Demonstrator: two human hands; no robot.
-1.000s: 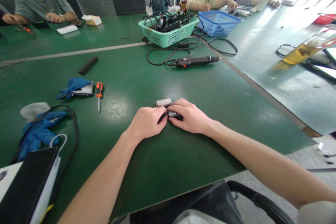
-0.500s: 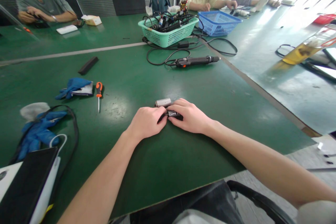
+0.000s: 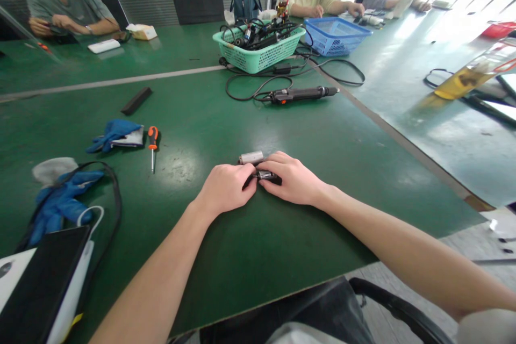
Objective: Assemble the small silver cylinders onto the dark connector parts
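Note:
Low over the green table, my left hand (image 3: 230,187) and my right hand (image 3: 291,178) meet, fingers closed around a small black part with a shiny metal piece (image 3: 265,174). Its exact kind is mostly hidden by my fingers. The left thumb and fingers pinch its left end, while the right hand grips the other end. Just behind my fingertips lies a silver metal cylinder (image 3: 250,158), its right end close to my right fingers; I cannot tell whether they touch.
An orange-handled screwdriver (image 3: 152,142), blue gloves (image 3: 121,134) and a black bar (image 3: 136,100) lie to the left. Farther back are a corded electric screwdriver (image 3: 302,94), a green basket (image 3: 258,59) of tools and a blue basket (image 3: 334,37). A phone (image 3: 44,285) lies front left. Several people sit opposite.
My hands and the part in them stay nearly still. At the back left, the seated person's hands have shifted slightly apart.

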